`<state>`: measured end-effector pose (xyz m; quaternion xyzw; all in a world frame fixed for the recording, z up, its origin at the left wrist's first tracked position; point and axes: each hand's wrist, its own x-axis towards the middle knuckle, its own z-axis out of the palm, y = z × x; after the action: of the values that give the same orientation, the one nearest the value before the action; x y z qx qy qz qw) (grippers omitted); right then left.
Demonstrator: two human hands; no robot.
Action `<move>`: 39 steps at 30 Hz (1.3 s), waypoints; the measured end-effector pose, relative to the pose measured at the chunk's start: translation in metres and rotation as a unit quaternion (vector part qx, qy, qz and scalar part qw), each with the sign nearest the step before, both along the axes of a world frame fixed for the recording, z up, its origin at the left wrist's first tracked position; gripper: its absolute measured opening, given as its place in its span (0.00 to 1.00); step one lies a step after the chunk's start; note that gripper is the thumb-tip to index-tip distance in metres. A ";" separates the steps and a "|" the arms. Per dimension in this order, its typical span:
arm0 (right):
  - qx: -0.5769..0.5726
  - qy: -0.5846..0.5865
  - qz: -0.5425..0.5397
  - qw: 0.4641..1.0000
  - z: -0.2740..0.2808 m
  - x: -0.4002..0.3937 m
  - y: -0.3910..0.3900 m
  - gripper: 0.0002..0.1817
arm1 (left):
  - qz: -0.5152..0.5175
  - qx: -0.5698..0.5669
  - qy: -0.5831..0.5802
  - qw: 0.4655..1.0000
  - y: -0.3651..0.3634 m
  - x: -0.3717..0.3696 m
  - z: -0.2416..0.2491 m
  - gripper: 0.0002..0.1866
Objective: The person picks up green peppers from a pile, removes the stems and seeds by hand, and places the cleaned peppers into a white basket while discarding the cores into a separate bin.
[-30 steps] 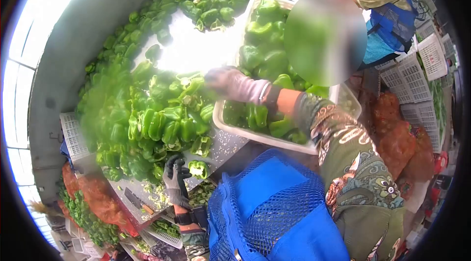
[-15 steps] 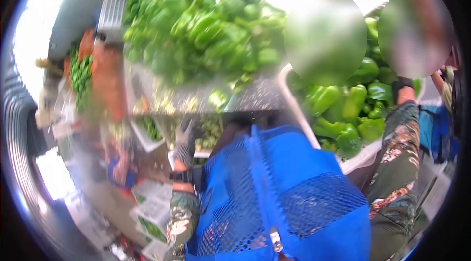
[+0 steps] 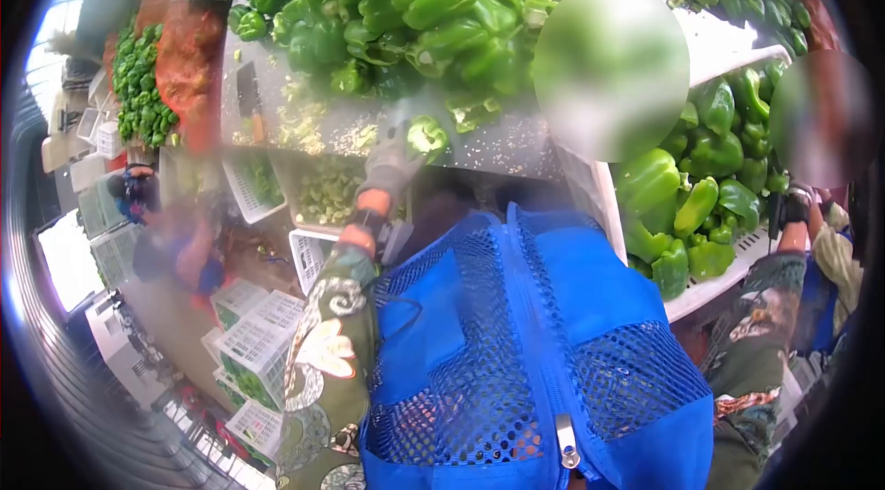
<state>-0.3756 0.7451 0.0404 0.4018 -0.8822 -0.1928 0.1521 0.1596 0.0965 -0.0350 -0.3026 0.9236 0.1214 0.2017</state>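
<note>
The left hand (image 3: pixel 387 164), earlier off the near edge of the table (image 3: pixel 513 154), had reached it, just beside the cut pepper (image 3: pixel 428 136) lying there; I couldn't tell its grip, nor that of the right hand (image 3: pixel 796 205), right of the table.

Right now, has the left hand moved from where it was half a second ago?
Yes: against the near edge of the worktable, the gloved left hand has come up from below to overlap it in view, beside the cut green bell pepper.
</note>
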 end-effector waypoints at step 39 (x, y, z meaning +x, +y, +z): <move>-0.350 -0.840 -0.020 0.415 0.099 0.458 -0.606 0.23 | -0.086 0.201 0.415 0.883 -0.109 0.052 0.126 0.24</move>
<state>0.0828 0.1386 0.1395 0.2581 -0.5693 0.5629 -0.5408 0.2119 -0.0124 0.0905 -0.0967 0.9009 0.4014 -0.1336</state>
